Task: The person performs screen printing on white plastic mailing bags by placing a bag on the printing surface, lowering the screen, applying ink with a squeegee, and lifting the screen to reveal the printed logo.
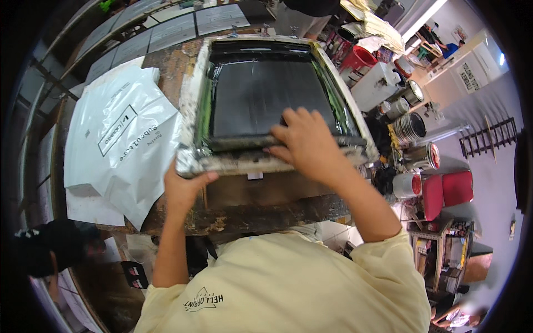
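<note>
A screen-printing frame (pixel 191 100) with pale, ink-stained edges lies on the worktable in front of me. Its mesh (pixel 250 94) is covered in dark ink, with green along both inner sides. My left hand (pixel 184 186) grips the frame's near left corner, thumb along the front edge. Across the near end of the mesh lies a dark, long-bladed squeegee (pixel 239 142). My right hand (pixel 305 141) is closed around the squeegee right of its middle, fingers over the top and thumb on the near side. The palm hides part of the bar.
White plastic bags (pixel 119 144) lie left of the frame on the worn wooden table (pixel 222 222). Printed sheets (pixel 172 33) rest on a rack at the back left. Several cans and a red bucket (pixel 358 58) crowd the right side. A red chair (pixel 458 187) stands beyond them.
</note>
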Motion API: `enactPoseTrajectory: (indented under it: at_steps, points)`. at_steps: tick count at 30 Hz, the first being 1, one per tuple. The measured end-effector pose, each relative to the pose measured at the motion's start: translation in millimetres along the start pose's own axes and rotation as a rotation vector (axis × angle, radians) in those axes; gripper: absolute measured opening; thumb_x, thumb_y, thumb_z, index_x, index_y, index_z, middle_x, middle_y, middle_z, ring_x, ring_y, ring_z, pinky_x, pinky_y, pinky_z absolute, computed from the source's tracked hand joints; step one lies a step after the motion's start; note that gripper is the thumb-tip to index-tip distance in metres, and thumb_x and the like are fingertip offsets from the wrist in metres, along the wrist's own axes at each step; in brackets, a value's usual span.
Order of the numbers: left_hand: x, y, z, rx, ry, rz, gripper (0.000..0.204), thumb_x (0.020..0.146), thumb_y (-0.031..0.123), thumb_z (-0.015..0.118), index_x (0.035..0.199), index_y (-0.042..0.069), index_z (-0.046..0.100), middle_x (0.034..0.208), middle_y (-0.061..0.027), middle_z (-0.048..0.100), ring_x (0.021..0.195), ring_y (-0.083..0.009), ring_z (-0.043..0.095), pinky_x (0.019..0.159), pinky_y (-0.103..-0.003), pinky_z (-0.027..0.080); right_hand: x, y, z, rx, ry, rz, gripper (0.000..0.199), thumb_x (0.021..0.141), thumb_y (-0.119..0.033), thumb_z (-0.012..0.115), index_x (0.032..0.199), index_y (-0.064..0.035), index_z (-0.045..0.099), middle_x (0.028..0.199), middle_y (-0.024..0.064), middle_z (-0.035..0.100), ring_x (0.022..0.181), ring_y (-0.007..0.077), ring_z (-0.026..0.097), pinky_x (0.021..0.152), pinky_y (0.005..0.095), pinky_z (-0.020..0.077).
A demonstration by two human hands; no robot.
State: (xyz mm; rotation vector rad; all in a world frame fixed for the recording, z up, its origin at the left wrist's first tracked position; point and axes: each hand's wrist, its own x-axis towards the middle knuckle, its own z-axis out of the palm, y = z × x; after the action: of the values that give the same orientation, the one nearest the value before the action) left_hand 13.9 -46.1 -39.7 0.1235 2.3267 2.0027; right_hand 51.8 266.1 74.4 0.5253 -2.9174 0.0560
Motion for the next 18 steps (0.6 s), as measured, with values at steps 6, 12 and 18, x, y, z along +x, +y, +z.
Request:
enactPoseTrajectory:
  at_steps: [6, 12, 18]
  points:
    - [-17, -49, 5, 0.588, 0.043, 0.166, 0.085, 0.053, 0.037, 0.105, 0.122, -0.001, 0.072, 0.111, -0.0093, 0.056, 0.106, -0.0285, 0.058, 0.094, -0.040, 0.051, -45, -15, 82, 0.280, -0.085, 0.162, 0.039, 0.087, -0.036, 0.084, 0.115, -0.0112, 0.076, 0.105, 0.0077, 0.067, 0.096, 0.0307, 0.064, 0.081, 0.0451, 0.0546]
    - [-18, -59, 3, 0.662, 0.014, 0.165, 0.109, 0.049, 0.038, 0.106, 0.145, 0.005, 0.067, 0.109, -0.0103, 0.056, 0.102, -0.0304, 0.056, 0.093, -0.042, 0.048, -34, -9, 114, 0.233, 0.018, 0.072, 0.050, 0.080, -0.031, 0.087, 0.122, -0.0085, 0.072, 0.102, 0.0069, 0.066, 0.094, 0.0301, 0.064, 0.077, 0.0424, 0.0570]
    - [-20, -57, 1, 0.646, -0.014, 0.126, 0.115, 0.048, 0.035, 0.106, 0.149, -0.001, 0.063, 0.108, -0.0090, 0.053, 0.099, -0.0284, 0.053, 0.090, -0.040, 0.047, 64, 62, 143, 0.155, 0.118, 0.052, 0.041, 0.081, -0.029, 0.087, 0.113, -0.0099, 0.069, 0.098, 0.0082, 0.063, 0.094, 0.0317, 0.065, 0.075, 0.0442, 0.0567]
